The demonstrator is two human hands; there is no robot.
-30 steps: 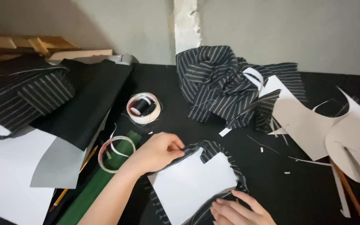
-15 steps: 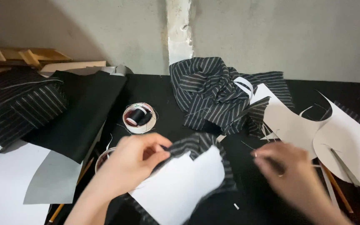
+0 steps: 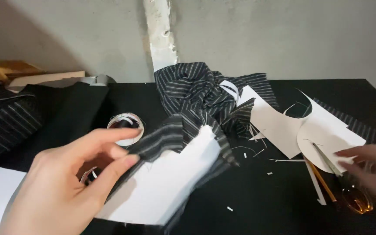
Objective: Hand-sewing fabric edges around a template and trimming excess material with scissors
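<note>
My left hand [image 3: 62,187] fills the lower left and pinches a cut piece of black striped fabric [image 3: 170,132] with a white paper pattern [image 3: 166,182] lying against it. The piece is lifted off the black table and tilted toward me. My right hand [image 3: 370,169] is at the far right edge, fingers stretched out and apart. Its fingertips rest by a rounded white paper pattern [image 3: 327,135], above amber-handled scissors [image 3: 355,198]. It holds nothing that I can see.
A heap of striped fabric [image 3: 201,87] lies at the back centre, with more white paper patterns [image 3: 275,124] to its right. A tape roll [image 3: 126,124] sits left of centre. Black cloth [image 3: 62,113] covers the left. A pencil [image 3: 323,182] and paper scraps lie near the scissors.
My left hand has raised the fabric and paper piece off the table toward me. My right hand let go of its lower edge and moved right to the scissors and pencil.
</note>
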